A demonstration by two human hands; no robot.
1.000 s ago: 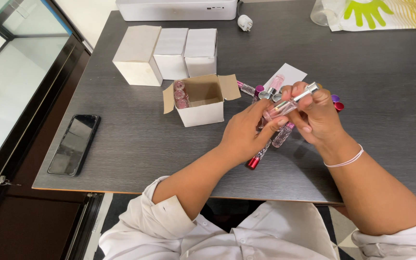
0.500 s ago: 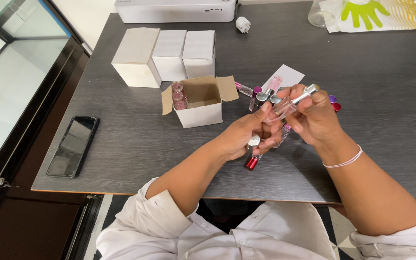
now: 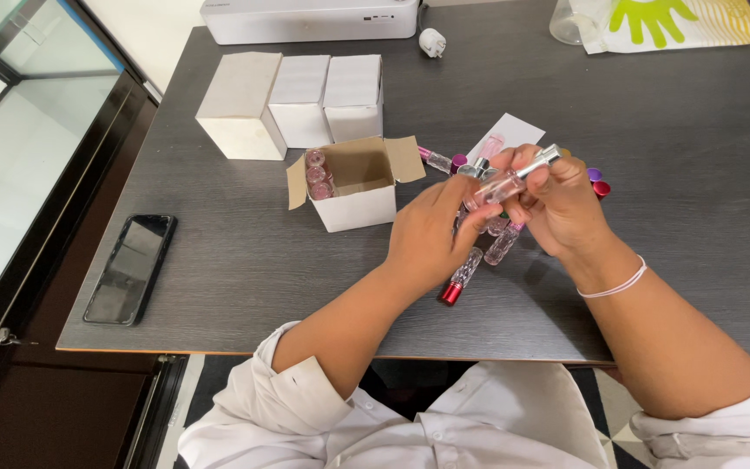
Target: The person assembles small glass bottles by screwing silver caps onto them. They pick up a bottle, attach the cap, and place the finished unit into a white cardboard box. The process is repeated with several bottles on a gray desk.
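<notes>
Both of my hands hold one small clear pink bottle with a silver cap (image 3: 509, 181) above the dark table (image 3: 219, 260). My left hand (image 3: 431, 233) pinches its lower end, and my right hand (image 3: 560, 205) grips the silver cap end. Under my hands lies a heap of several similar small bottles, one with a red cap (image 3: 459, 278) nearest me. To the left stands an open white cardboard box (image 3: 353, 187) with a few pink bottles upright in its left corner.
Three closed white boxes (image 3: 292, 100) stand in a row behind the open box. A black phone (image 3: 130, 267) lies near the table's left front edge. A white device (image 3: 310, 17) and a plug (image 3: 432, 42) sit at the far edge, with a bag printed with a green hand (image 3: 670, 19) at far right.
My left hand has come back up from the bottle heap to the lower end of the bottle held by my right hand. The bottle stays tilted above the heap.
</notes>
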